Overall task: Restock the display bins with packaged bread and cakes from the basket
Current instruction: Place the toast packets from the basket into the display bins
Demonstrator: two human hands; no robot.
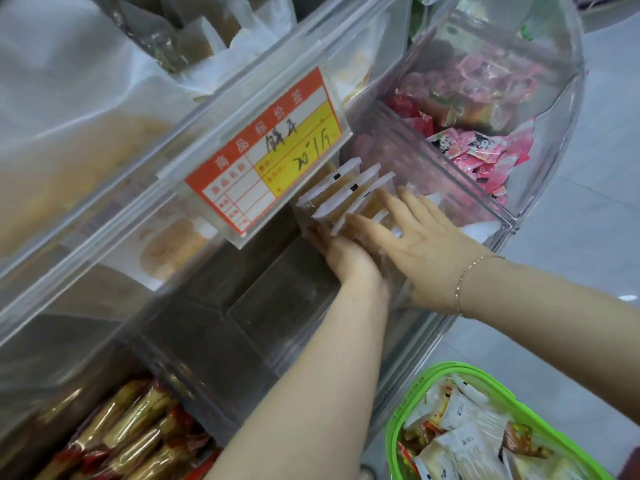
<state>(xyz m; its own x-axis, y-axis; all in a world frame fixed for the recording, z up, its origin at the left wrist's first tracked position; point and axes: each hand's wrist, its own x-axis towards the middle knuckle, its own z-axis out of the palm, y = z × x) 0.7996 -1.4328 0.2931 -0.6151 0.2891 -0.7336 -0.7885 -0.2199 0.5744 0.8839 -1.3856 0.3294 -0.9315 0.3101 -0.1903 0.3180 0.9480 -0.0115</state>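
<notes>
In clear bin [450, 188] | both hands' straight fingers [398, 202] press upright cake packets [346, 192] | grey tiled floor [595, 168]

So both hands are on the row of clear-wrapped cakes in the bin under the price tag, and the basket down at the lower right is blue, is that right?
Not quite: the basket is green, not blue, as the head view shows. The rest holds: the left hand and the right hand are both on the row of clear-wrapped cakes under the price tag.
</notes>
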